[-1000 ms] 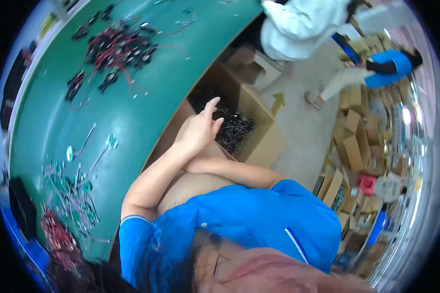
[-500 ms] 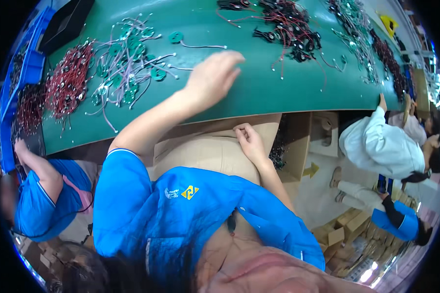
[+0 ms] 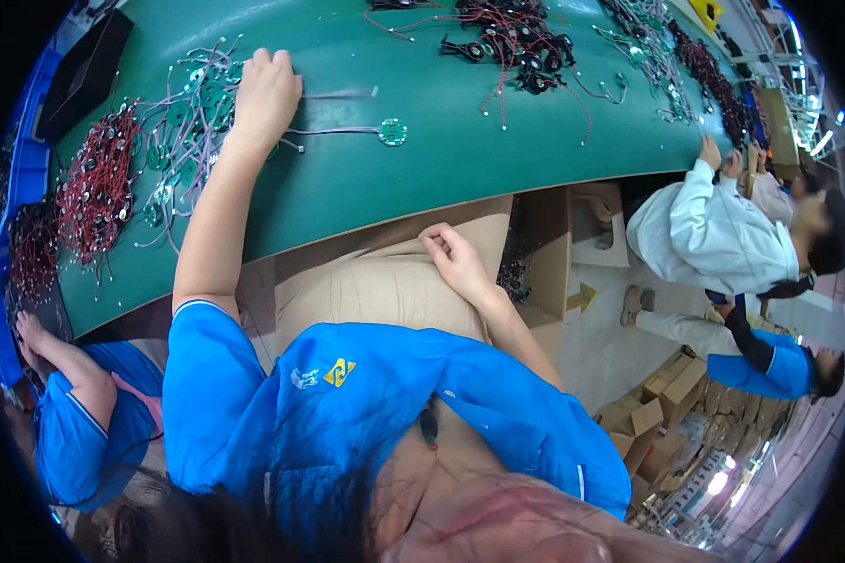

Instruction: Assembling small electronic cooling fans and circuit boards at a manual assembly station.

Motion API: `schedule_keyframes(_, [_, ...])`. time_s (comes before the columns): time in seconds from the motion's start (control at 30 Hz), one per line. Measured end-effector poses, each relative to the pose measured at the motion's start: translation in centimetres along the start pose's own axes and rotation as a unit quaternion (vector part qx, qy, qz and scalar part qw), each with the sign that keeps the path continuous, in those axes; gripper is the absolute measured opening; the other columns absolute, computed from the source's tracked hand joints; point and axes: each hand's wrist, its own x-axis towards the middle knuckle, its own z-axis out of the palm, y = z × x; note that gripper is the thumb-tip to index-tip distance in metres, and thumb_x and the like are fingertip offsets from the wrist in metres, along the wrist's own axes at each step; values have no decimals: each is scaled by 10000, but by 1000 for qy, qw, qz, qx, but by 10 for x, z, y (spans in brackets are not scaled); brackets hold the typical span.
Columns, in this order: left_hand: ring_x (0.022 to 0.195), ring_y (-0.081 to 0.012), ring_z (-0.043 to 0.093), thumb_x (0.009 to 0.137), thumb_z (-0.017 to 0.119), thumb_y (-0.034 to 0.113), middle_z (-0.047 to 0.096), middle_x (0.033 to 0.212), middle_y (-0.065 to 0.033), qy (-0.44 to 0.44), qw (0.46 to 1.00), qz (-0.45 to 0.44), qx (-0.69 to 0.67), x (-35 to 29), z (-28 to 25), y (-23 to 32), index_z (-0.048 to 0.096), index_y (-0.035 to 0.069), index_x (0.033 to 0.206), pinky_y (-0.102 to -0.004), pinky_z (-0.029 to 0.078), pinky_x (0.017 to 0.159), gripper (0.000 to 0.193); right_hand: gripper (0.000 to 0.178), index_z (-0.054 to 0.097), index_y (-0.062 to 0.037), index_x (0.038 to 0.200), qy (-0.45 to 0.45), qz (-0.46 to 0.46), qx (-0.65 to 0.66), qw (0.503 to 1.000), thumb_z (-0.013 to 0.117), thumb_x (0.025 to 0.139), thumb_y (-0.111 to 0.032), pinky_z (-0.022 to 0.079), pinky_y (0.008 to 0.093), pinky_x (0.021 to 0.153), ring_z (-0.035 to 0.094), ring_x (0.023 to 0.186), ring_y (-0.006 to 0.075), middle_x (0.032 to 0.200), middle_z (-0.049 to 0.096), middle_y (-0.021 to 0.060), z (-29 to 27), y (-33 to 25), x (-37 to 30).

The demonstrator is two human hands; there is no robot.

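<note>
My left hand (image 3: 270, 98) is curled over the right side of a pile of green round circuit boards with pale wires (image 3: 186, 141). A blurred pale wire (image 3: 343, 94) runs out from under it; the fingertips and the board there are hidden. To its right, a single green circuit board (image 3: 393, 132) lies on the green tabletop (image 3: 441, 169), its wires stretching left toward my wrist. My right hand (image 3: 458, 263) rests with loosely curled fingers on the tan covering over my lap (image 3: 376, 296), below the table edge, and nothing shows in it.
Red-wired parts (image 3: 96, 183) lie left of the pile, near a black box (image 3: 84, 70). Black parts with red wires (image 3: 521, 42) sit farther right. Below the table stands a cardboard box (image 3: 546, 253). Co-workers (image 3: 714, 225) (image 3: 89, 422) work on both sides.
My left hand has moved left from over the bare tabletop to the pile's edge. A single board with wires now lies right of it. My right hand stays on my lap; the view has shifted slightly.
</note>
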Motion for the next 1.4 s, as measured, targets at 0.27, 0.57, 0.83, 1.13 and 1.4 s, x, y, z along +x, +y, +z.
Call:
schedule_keyframes(0.27, [716, -215, 591, 898, 507, 62, 630, 907, -141, -56, 931, -146, -330, 0, -38, 9, 504, 26, 1056, -285, 487, 634, 163, 119, 601, -38, 971, -48, -78, 147, 985, 534, 882, -81, 381, 233, 518, 486, 584, 89, 720, 573, 16, -33, -72, 9])
schedule_keyframes(0.57, [415, -75, 446, 936, 474, 89, 629, 723, -100, -135, 644, -227, -718, -32, -95, 78, 486, 75, 1123, -160, 306, 378, 187, 249, 591, 1, 1057, 280, -188, -287, 896, 506, 883, -157, 474, 361, 656, 591, 753, 287, 918, 617, 124, -91, -92, 142])
schedule_keyframes(0.83, [513, -56, 471, 915, 500, 72, 607, 729, -42, -257, 592, -273, -713, -82, -85, 99, 532, 60, 1092, -139, 326, 443, 180, 276, 607, -96, 864, 265, -100, -404, 870, 481, 878, -342, 471, 446, 624, 622, 728, 358, 787, 658, 142, -91, -112, 207])
schedule_keyframes(1.13, [473, -68, 473, 917, 523, 80, 608, 730, -54, -244, 528, -283, -763, -92, -82, 104, 537, 60, 1043, -146, 325, 422, 128, 213, 592, -67, 796, 348, -221, -298, 861, 599, 815, -279, 451, 417, 649, 565, 759, 314, 822, 573, 115, -83, -96, 203])
schedule_keyframes(1.4, [465, -73, 474, 921, 515, 66, 615, 744, -66, -296, 543, -220, -754, -88, -88, 123, 549, 47, 1043, -154, 340, 419, 129, 159, 561, -85, 796, 318, -319, -449, 772, 602, 788, -238, 407, 360, 693, 527, 753, 259, 845, 528, 117, -73, -84, 198])
